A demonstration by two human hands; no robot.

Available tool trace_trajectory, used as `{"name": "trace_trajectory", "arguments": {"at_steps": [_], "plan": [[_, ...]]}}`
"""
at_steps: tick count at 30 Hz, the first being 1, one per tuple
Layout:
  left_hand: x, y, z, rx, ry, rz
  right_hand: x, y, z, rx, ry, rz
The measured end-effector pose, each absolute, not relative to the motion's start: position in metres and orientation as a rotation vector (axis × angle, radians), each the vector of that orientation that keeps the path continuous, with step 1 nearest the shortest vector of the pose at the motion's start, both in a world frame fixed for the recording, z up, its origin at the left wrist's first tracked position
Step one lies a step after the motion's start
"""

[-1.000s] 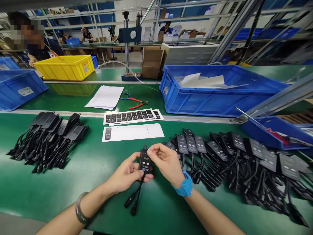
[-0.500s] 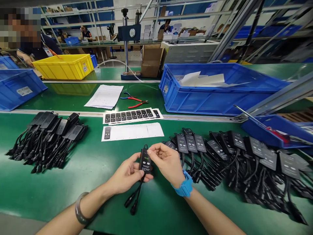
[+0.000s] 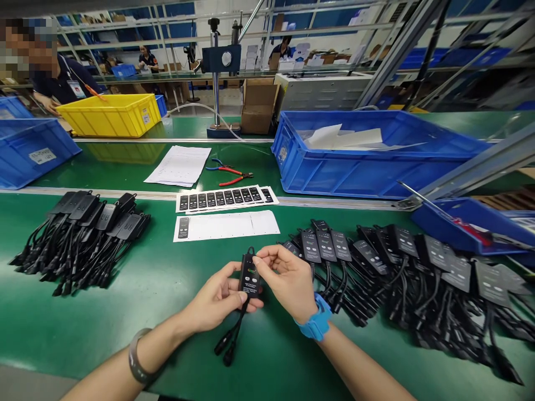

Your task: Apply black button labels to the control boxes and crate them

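Observation:
My left hand (image 3: 217, 301) grips a small black controller box (image 3: 249, 277) with two short cables hanging below it, above the green belt (image 3: 159, 289). My right hand (image 3: 286, 278) is curled against the box's right edge, its fingertips pinched on the box's face. A label sheet (image 3: 225, 198) full of black stickers lies just beyond, and a nearly bare white backing sheet (image 3: 228, 225) lies in front of it. A row of labelled boxes (image 3: 401, 250) spreads to my right. A pile of plain black boxes (image 3: 83, 228) lies to my left.
A large blue crate (image 3: 355, 161) with white sheets stands at the back right. Red-and-blue pliers (image 3: 229, 171) and a paper sheet (image 3: 179, 164) lie behind the stickers. A yellow bin (image 3: 111, 114) and a blue crate (image 3: 29, 150) are at the far left, with a person (image 3: 50, 72) behind.
My right hand's fingertips have shifted slightly lower on the box's face. The box and my left hand stay in almost the same place.

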State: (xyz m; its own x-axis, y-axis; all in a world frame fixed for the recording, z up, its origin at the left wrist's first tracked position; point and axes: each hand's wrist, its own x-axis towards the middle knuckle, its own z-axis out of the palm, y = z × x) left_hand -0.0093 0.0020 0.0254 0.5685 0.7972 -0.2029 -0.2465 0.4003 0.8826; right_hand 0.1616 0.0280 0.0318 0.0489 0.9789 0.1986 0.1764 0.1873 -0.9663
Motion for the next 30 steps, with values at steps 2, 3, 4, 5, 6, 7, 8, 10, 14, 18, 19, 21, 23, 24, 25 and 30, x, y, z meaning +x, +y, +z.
{"name": "trace_trajectory", "arguments": {"at_steps": [2, 3, 4, 5, 6, 7, 8, 10, 14, 18, 19, 21, 23, 24, 25, 30], "plan": [[-0.01, 0.002, 0.025, 0.934, 0.675, 0.73, 0.162, 0.028, 0.031, -1.203, -1.38, 0.885], [-0.01, 0.002, 0.025, 0.933, 0.666, 0.731, 0.162, 0.028, 0.031, -1.2, -1.384, 0.876], [-0.01, 0.002, 0.025, 0.931, 0.66, 0.731, 0.163, 0.028, 0.03, -1.201, -1.387, 0.88], [-0.01, 0.002, 0.025, 0.929, 0.657, 0.731, 0.163, 0.028, 0.03, -1.207, -1.39, 0.894], [-0.01, 0.002, 0.025, 0.929, 0.655, 0.729, 0.163, 0.029, 0.03, -1.217, -1.394, 0.911], [-0.011, 0.002, 0.025, 0.927, 0.655, 0.728, 0.164, 0.029, 0.03, -1.232, -1.402, 0.925], [-0.011, 0.003, 0.025, 0.92, 0.655, 0.727, 0.165, 0.03, 0.03, -1.25, -1.417, 0.934], [-0.011, 0.003, 0.025, 0.893, 0.656, 0.725, 0.166, 0.031, 0.029, -1.291, -1.453, 0.938], [-0.012, 0.004, 0.025, 0.813, 0.667, 0.736, 0.165, 0.031, 0.023, -1.295, -1.495, 1.074], [-0.013, 0.009, 0.021, 0.741, 0.728, 0.848, 0.157, 0.025, 0.017, -1.229, -1.642, 1.261], [-0.013, 0.01, 0.02, 0.737, 0.752, 0.862, 0.155, 0.023, 0.016, -1.201, -1.682, 1.277], [-0.012, 0.011, 0.019, 0.767, 0.81, 0.867, 0.152, 0.019, 0.016, -1.14, -1.717, 1.311], [-0.011, 0.011, 0.018, 0.842, 0.866, 0.855, 0.151, 0.017, 0.014, -1.098, -1.683, 1.362], [-0.011, 0.011, 0.018, 0.886, 0.886, 0.852, 0.15, 0.017, 0.013, -1.094, -1.65, 1.379], [-0.01, 0.01, 0.018, 0.925, 0.9, 0.849, 0.15, 0.017, 0.011, -1.095, -1.62, 1.381], [-0.007, 0.008, 0.014, 1.016, 0.94, 0.832, 0.147, 0.017, 0.001, -1.118, -1.565, 1.328]]}}
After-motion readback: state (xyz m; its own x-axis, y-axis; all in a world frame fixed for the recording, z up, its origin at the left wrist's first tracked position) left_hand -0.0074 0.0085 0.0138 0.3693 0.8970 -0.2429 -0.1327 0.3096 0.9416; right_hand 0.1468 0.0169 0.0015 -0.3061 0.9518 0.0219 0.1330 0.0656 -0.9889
